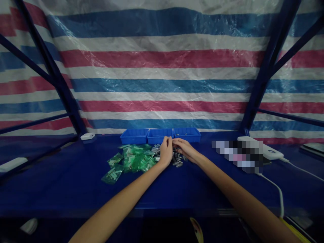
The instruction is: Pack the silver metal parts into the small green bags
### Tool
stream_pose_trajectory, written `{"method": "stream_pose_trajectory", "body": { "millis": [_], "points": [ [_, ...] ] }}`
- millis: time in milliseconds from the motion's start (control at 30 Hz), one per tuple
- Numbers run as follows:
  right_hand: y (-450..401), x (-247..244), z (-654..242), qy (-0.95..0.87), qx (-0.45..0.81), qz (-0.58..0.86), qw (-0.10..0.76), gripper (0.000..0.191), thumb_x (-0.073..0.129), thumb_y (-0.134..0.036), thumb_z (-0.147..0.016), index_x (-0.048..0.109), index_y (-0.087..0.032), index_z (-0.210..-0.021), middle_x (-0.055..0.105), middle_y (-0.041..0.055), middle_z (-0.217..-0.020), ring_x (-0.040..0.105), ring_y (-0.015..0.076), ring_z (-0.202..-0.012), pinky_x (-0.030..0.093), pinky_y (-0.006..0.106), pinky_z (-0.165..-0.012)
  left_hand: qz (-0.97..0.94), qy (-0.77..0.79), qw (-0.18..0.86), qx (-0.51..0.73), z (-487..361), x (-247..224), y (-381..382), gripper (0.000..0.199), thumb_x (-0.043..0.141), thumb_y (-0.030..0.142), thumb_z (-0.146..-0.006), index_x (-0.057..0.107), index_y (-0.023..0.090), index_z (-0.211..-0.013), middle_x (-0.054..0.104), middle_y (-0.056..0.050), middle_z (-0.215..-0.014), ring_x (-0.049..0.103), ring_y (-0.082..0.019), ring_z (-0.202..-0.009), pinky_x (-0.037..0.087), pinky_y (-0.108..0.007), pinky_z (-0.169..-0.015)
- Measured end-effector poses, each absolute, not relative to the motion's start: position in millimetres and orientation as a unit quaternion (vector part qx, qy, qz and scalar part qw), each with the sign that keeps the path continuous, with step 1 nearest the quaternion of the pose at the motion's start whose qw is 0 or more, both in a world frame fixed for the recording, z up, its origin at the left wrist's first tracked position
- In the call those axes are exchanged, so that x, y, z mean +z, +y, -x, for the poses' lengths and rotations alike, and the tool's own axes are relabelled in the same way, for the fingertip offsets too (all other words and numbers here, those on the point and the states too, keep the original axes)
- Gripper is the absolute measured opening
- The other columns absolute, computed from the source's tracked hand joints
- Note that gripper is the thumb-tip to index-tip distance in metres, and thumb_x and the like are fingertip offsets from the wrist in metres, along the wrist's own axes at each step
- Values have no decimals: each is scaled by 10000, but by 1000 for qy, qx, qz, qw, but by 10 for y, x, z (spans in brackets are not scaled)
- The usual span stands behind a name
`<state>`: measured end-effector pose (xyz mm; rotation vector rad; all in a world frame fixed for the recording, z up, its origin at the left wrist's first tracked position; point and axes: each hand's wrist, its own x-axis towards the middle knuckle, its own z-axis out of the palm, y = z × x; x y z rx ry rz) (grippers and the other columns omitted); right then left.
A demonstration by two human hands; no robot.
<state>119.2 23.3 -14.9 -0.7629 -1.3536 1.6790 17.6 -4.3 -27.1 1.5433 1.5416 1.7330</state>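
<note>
My left hand point(166, 152) and my right hand point(185, 148) meet over a pile of small metallic cylinders point(179, 159) on the blue table. The fingers of both are pinched together, fingertips nearly touching; whatever they hold is too small to make out. Left of my hands lies a heap of clear green plastic bags point(138, 158) with small pieces inside. Behind the hands stand three blue bins in a row: the left bin point(134, 136), the middle bin point(157, 135) and the right bin point(188, 135), which has a few small pieces in it.
A white device point(272, 152) with a cable lies at the right beside a pixelated object point(239, 155). Small white boxes sit at the left, one near the frame post point(87, 136), another at the edge point(13, 164). Blue metal posts and a striped sheet stand behind.
</note>
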Motion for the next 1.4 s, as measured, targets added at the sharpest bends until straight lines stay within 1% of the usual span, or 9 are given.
{"method": "stream_pose_trajectory", "body": {
  "millis": [233,367,500,667,767,867,1000,1233,1400],
  "points": [
    [243,-125,-1189,-528,671,294,428,159,611,-290,-682,628,-209,-818,636,-2,-739,559,114,-693,418,231,-649,-533,559,186,607,-185,-283,-42,231,354,360,-890,440,197,-750,456,39,-652,477,-116,-656,352,-229,-645],
    [222,-123,-1181,-528,677,297,417,169,607,-267,-690,630,-207,-846,647,5,-766,566,109,-692,419,217,-627,-527,560,189,610,-186,-298,-40,214,367,368,-885,442,199,-778,481,37,-669,500,-120,-674,371,-235,-668],
    [200,-145,-1168,-527,683,290,413,181,644,-261,-660,627,-202,-830,628,-22,-699,560,96,-661,401,203,-611,-526,561,191,610,-179,-303,-33,221,355,354,-888,460,196,-774,504,27,-685,507,-126,-693,376,-240,-689],
    [189,-132,-1162,-508,683,299,430,237,678,-259,-615,618,-197,-836,593,-46,-622,539,85,-607,385,197,-586,-531,551,197,613,-176,-300,-33,232,345,362,-892,472,193,-796,519,18,-701,512,-133,-709,380,-247,-698],
    [199,-130,-1161,-500,681,301,443,265,686,-271,-607,639,-196,-857,601,-41,-623,536,89,-602,390,203,-590,-533,547,197,615,-185,-292,-45,229,340,365,-894,467,195,-809,521,18,-705,518,-135,-711,381,-247,-694],
    [213,-139,-1161,-508,668,299,454,284,692,-309,-608,671,-194,-867,631,-19,-673,541,98,-624,401,211,-595,-534,553,191,611,-196,-282,-62,221,338,357,-896,469,197,-818,527,15,-713,525,-138,-722,381,-251,-701],
    [239,-159,-1162,-512,646,304,477,303,706,-338,-591,698,-191,-855,653,-1,-714,535,96,-621,406,207,-575,-535,563,183,603,-197,-287,-58,223,342,351,-895,476,197,-804,535,8,-725,527,-142,-735,382,-254,-707],
    [308,-211,-1169,-527,606,338,490,325,701,-370,-580,714,-185,-847,666,9,-708,543,105,-604,405,216,-545,-550,560,184,591,-184,-313,-17,266,355,338,-884,484,189,-706,550,0,-721,519,-141,-755,382,-247,-724],
    [367,-243,-1180,-517,602,347,500,309,706,-354,-569,713,-177,-822,659,2,-677,536,97,-585,412,216,-559,-539,572,202,585,-195,-294,-42,250,356,332,-881,506,189,-740,564,-4,-743,526,-146,-761,381,-256,-738]
  ]
}}
